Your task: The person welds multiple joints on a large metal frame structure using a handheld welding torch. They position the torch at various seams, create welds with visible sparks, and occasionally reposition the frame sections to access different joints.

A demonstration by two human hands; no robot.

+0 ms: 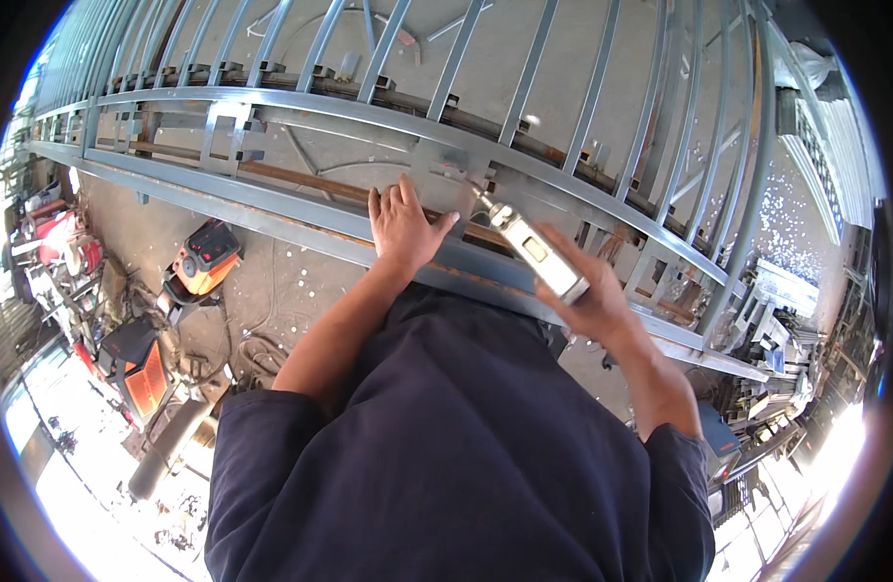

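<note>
My right hand grips a silver-white, boxy laser welding gun with a slim nozzle. Its nozzle points up and left, close to a small flat metal plate set between two rails. My left hand rests with fingers and thumb spread at the near rail's edge, just left of the nozzle and holding nothing. Before me lies a long galvanized steel railing frame with many upright bars. A thick steel beam runs along its near side, close against my body. The exact nozzle contact is blurred.
An orange and black machine stands on the floor to the left, with another orange and black box nearer me. Hoses lie curled beside them. Metal offcuts are piled at right, near corrugated sheets.
</note>
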